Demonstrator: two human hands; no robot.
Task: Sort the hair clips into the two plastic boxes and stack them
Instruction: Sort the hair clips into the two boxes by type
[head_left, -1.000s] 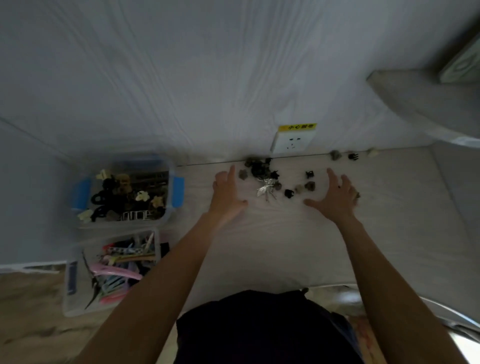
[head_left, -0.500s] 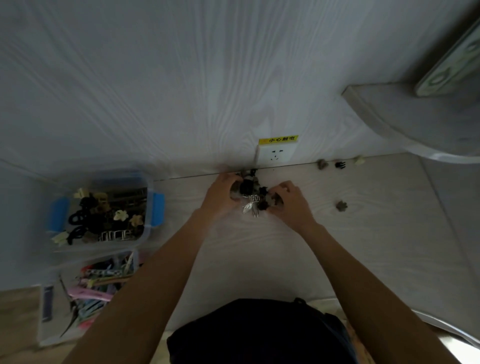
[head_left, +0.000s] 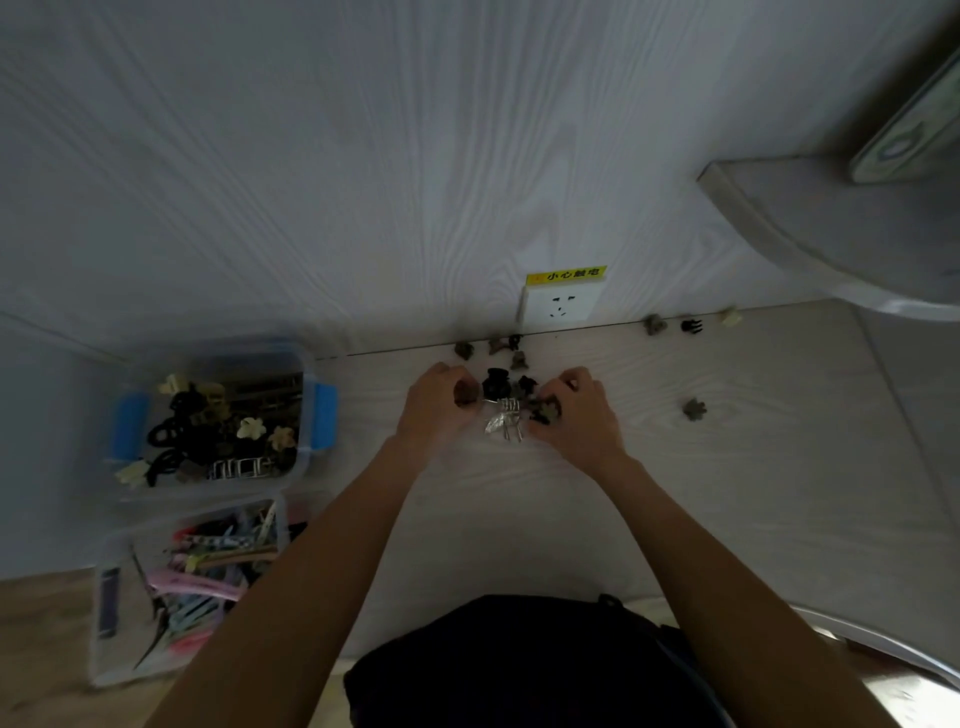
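Gathering stage, centre of frame. Left hand (head_left: 436, 410) curled round a brown claw clip (head_left: 464, 391); right hand (head_left: 579, 415) curled over dark clips (head_left: 545, 410), silver clip (head_left: 501, 423) lying between. Strays along the wall line (head_left: 506, 345) and at right (head_left: 693, 409). Best scooped in one tight cluster, then carried to the claw-clip box (head_left: 317, 410), upper left; slide-clip box (head_left: 104, 597) below.

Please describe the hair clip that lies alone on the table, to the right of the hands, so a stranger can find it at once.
Start at the wall socket and go down and right across the pale wooden table. Beyond the right hand lies a small brownish flower-shaped clip. Unlike the clips along the wall, it lies alone.
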